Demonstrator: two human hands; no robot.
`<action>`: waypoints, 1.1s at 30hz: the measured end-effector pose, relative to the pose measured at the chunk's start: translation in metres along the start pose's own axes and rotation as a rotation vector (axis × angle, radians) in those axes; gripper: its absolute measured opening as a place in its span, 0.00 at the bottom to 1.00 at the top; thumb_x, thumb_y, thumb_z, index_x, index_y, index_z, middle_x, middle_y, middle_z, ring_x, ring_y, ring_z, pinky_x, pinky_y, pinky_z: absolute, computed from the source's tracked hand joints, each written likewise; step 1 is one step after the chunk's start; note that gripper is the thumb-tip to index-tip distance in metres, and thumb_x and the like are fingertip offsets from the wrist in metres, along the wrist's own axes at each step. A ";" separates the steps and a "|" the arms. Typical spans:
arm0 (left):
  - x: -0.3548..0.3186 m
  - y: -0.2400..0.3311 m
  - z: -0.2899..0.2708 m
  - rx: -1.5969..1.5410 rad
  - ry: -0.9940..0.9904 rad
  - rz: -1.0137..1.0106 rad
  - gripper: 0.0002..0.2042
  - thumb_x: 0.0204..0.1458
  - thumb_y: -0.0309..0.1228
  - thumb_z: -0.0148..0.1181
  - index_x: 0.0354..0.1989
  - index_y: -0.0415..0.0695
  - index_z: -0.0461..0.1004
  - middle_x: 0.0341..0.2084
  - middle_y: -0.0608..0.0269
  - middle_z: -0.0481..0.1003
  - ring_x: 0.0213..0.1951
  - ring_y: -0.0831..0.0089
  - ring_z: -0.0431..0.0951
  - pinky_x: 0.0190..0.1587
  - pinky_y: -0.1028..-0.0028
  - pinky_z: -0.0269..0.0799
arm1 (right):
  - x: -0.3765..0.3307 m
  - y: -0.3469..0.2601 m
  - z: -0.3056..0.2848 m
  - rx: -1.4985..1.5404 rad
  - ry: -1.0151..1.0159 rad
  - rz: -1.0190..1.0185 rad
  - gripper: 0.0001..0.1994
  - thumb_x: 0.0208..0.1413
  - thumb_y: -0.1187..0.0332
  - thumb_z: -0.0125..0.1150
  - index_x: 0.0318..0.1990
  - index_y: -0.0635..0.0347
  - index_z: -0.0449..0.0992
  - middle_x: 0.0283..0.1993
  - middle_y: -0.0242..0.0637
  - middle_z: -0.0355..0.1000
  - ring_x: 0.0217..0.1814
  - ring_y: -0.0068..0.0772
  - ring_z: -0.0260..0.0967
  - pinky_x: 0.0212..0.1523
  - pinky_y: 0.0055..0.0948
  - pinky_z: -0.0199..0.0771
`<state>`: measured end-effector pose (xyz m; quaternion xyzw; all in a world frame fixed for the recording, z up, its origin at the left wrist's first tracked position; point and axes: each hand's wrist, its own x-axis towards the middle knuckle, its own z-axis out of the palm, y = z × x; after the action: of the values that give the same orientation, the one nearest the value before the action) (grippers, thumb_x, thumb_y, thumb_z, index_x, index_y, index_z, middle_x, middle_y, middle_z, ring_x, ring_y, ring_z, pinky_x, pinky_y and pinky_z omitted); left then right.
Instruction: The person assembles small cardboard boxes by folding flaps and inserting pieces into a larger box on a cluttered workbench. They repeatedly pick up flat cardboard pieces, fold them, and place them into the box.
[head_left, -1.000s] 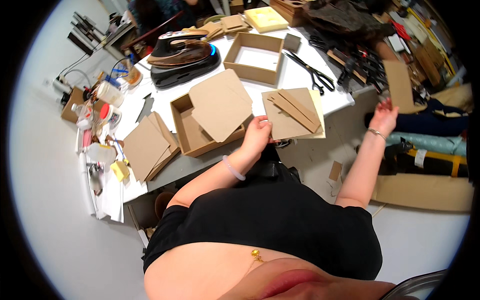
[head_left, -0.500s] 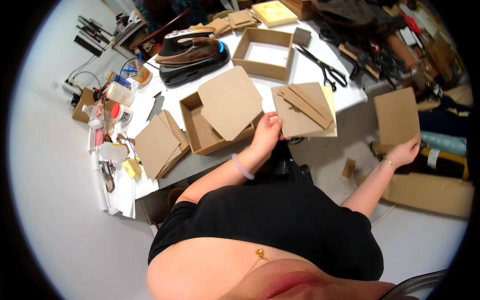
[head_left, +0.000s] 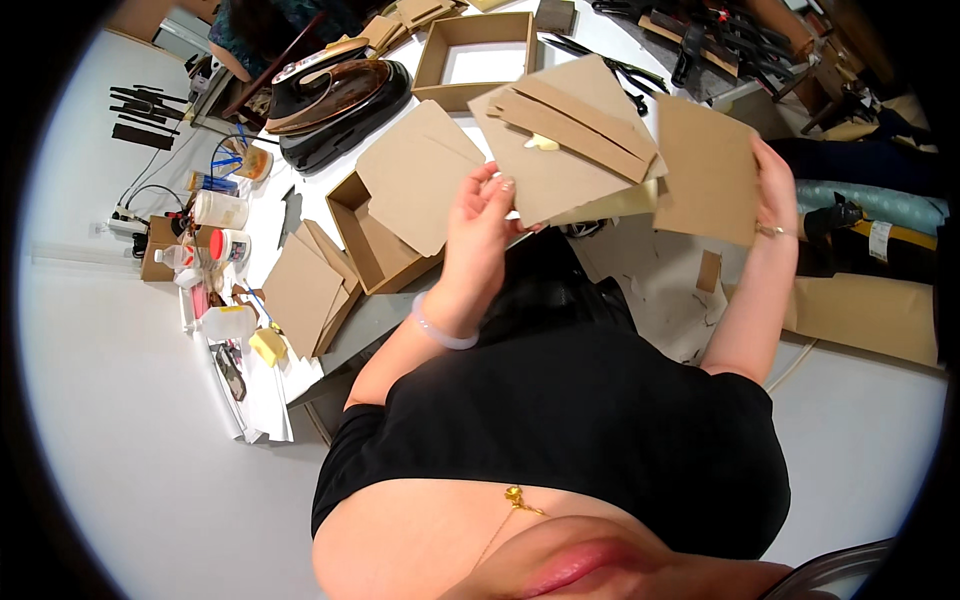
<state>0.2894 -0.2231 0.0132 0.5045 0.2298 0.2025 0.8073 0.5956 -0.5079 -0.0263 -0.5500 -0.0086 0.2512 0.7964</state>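
Observation:
My left hand (head_left: 482,215) pinches the near corner of a cardboard sheet (head_left: 515,165), tilted up above the table edge. Narrow cardboard strips (head_left: 590,145) lie on that sheet, and pale yellow paper (head_left: 620,205) shows beneath it. At the right, my right hand (head_left: 775,185) grips a brown cardboard panel (head_left: 705,175) by its right edge. The panel's left side comes close to the sheet; whether they touch I cannot tell. Left of my left hand, a flat cardboard piece (head_left: 415,175) rests across an open cardboard box (head_left: 405,275).
On the white table stand an iron (head_left: 340,105) on its base, a second cardboard box (head_left: 460,95) and black scissors (head_left: 625,75). Cardboard sheets (head_left: 295,285) are stacked at the left, near jars (head_left: 225,210). Tools (head_left: 690,50) lie at the far right. Rolls (head_left: 865,205) lie at the right.
My right hand has brought the brown panel left and up toward the other sheet. My left hand has lifted and tilted its sheet with the strips. The view has shifted slightly.

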 end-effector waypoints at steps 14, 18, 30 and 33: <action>-0.025 0.063 -0.055 0.061 0.273 0.116 0.18 0.63 0.34 0.57 0.58 0.42 0.65 0.29 0.75 0.73 0.31 0.85 0.74 0.38 0.72 0.79 | 0.065 0.067 0.110 -0.633 -0.107 -0.011 0.15 0.64 0.61 0.60 0.48 0.65 0.81 0.39 0.32 0.80 0.38 0.22 0.73 0.41 0.25 0.73; -0.025 0.060 -0.066 0.055 0.233 0.100 0.16 0.65 0.33 0.55 0.59 0.45 0.66 0.45 0.69 0.79 0.42 0.82 0.80 0.39 0.77 0.78 | 0.059 0.068 0.120 -0.627 -0.108 -0.111 0.16 0.63 0.62 0.61 0.50 0.64 0.80 0.41 0.33 0.80 0.39 0.22 0.74 0.42 0.24 0.73; -0.017 0.063 -0.055 0.040 0.197 0.083 0.17 0.64 0.32 0.54 0.59 0.42 0.64 0.40 0.69 0.79 0.37 0.81 0.78 0.39 0.72 0.79 | 0.053 0.065 0.130 -0.627 -0.112 -0.065 0.17 0.64 0.61 0.59 0.53 0.63 0.79 0.43 0.34 0.80 0.41 0.23 0.74 0.44 0.25 0.73; -0.017 0.064 -0.059 0.039 0.224 0.087 0.18 0.64 0.32 0.54 0.59 0.42 0.64 0.38 0.70 0.78 0.36 0.82 0.77 0.39 0.72 0.79 | 0.059 0.070 0.131 -0.608 -0.127 -0.076 0.17 0.65 0.61 0.59 0.53 0.63 0.79 0.42 0.34 0.80 0.41 0.23 0.74 0.44 0.25 0.73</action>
<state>0.2354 -0.1638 0.0511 0.5040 0.3002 0.2878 0.7570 0.5821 -0.3505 -0.0517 -0.7455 -0.1537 0.2412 0.6020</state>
